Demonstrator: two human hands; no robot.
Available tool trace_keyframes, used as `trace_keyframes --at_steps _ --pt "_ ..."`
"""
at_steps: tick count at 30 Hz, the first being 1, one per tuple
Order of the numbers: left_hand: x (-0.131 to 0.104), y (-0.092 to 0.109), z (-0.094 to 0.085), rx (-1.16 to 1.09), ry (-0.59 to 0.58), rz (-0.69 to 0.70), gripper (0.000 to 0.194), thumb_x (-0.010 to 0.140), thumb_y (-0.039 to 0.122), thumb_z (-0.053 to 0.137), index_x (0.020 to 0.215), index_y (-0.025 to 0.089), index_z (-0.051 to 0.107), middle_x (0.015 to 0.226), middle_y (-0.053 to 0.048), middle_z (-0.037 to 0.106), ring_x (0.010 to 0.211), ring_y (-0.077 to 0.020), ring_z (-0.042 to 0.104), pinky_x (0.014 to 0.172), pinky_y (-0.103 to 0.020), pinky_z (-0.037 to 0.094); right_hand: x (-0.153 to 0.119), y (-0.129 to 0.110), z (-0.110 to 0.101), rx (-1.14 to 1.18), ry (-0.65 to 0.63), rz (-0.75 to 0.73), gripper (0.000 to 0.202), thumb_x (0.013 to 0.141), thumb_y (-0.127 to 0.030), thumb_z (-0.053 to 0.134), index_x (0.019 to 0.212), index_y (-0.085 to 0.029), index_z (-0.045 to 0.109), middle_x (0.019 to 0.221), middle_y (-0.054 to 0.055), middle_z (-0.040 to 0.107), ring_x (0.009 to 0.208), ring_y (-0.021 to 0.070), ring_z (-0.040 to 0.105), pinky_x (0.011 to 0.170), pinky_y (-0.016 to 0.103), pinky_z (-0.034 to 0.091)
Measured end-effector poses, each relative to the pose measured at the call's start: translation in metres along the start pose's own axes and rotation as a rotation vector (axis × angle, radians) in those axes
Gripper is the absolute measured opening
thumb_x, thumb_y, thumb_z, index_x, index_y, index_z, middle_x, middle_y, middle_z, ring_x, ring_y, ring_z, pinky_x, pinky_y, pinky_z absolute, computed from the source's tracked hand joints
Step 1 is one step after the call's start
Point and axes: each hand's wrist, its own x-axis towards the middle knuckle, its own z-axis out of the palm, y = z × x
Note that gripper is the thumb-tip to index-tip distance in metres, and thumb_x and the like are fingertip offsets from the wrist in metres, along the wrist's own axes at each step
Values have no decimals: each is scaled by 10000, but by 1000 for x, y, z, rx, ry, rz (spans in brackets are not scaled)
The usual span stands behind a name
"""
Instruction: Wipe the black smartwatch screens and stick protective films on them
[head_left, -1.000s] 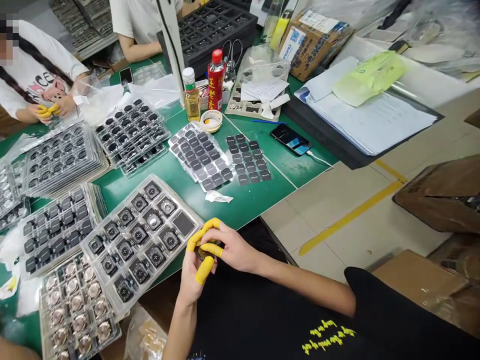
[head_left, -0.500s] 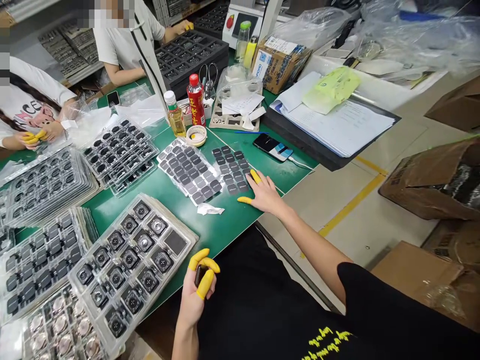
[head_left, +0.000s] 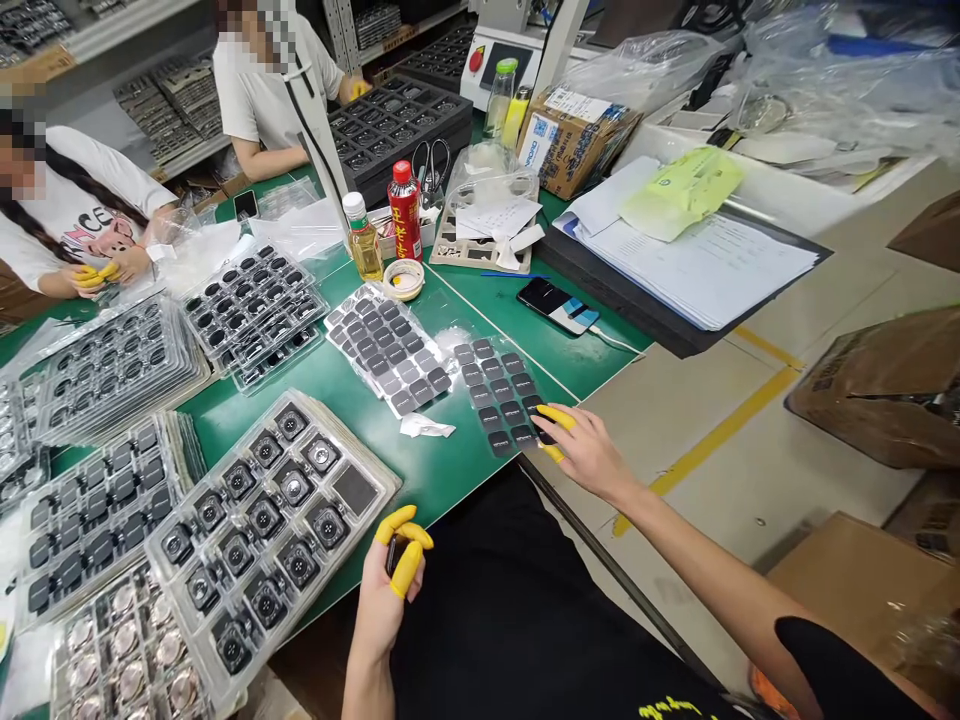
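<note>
My left hand (head_left: 386,590), with yellow finger cots on, is curled round a small dark piece (head_left: 393,555) that is mostly hidden by the fingers. It is close to the front right corner of a clear tray (head_left: 169,600) holding several black smartwatch bodies (head_left: 264,517); one slot there shows only a dark flat bottom. At the table's edge, my right hand (head_left: 589,450) pinches the near right corner of a sheet of dark square stickers (head_left: 500,395). Two of its fingers also wear yellow cots. Beyond lies another stack of sticker sheets (head_left: 386,345), with a crumpled white paper (head_left: 427,426) in front.
Stacked trays (head_left: 105,515) fill the left side. A red bottle (head_left: 405,210), an oil-coloured bottle (head_left: 364,240), a tape roll (head_left: 403,280) and a phone (head_left: 559,305) stand or lie farther back. Papers on a black board (head_left: 750,270) overhang the right edge. Two co-workers sit across.
My right hand has moved toward me and to the right, and the sticker sheet has slid with it, away from the other sheets. My left hand keeps its hold. The view has shifted slightly.
</note>
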Motion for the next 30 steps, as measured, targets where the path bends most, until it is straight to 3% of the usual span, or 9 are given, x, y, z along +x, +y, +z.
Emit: trace_keyframes --at_steps 3,6,10,14,18,20,22,27,30 --pt "5 -2 -1 7 32 3 656 898 619 918 1392 217 758 930 -47 740 582 -50 426 482 -176 321 6 4 -13 23 62 -25 468 1076 -213 455 1262 -281 879 1319 119 863 1317 333 773 1101 546 615" --pt "9 -2 2 2 53 4 682 898 637 912 1385 188 752 853 -28 713 567 -50 405 481 -179 311 38 10 -29 29 168 6 415 1087 -253 495 1175 -298 898 1202 98 889 1164 313 827 1001 497 672" --pt "11 3 11 -10 41 -14 679 898 618 922 1382 175 746 868 -31 715 570 -48 413 484 -179 303 131 36 -74 -7 377 117 381 1074 -242 520 1202 -240 879 1211 136 884 1104 318 829 962 468 674" --pt "8 7 18 -17 34 -13 685 880 621 937 1367 174 757 911 -49 725 590 -53 436 484 -180 296 234 60 -147 -60 569 204 338 1108 -263 564 1274 -136 830 1244 168 873 1113 262 786 997 405 605" --pt "1 0 14 -51 89 -4 692 879 624 937 1378 180 753 870 -38 708 595 -58 421 496 -182 291 268 62 -192 -129 713 137 403 1188 -338 531 1437 -127 767 1423 191 800 1310 270 728 1166 484 527" --pt "-3 -4 10 -81 111 -4 704 874 632 937 1377 176 752 806 -16 673 592 -61 404 504 -184 289 260 61 -182 -155 679 71 407 1198 -336 510 1477 -166 753 1520 187 750 1408 279 683 1237 525 488" --pt "-7 -5 6 -101 121 -9 723 862 650 938 1368 167 755 746 4 634 585 -64 384 507 -188 280 245 62 -153 -145 558 40 384 1180 -288 511 1440 -191 777 1534 179 747 1443 277 661 1243 521 498" --pt "-12 1 0 -89 79 -21 672 885 628 931 1342 164 761 761 0 646 585 -59 377 525 -197 288 214 78 -69 -115 237 10 377 1028 -131 524 1155 -192 874 1312 168 852 1364 306 723 1125 482 613" --pt "-11 4 -1 -95 95 -6 680 873 632 939 1342 175 758 728 12 628 575 -63 371 512 -199 270 203 94 -50 -117 82 18 407 962 -122 515 1138 -175 879 1257 192 861 1355 351 728 1116 547 614"
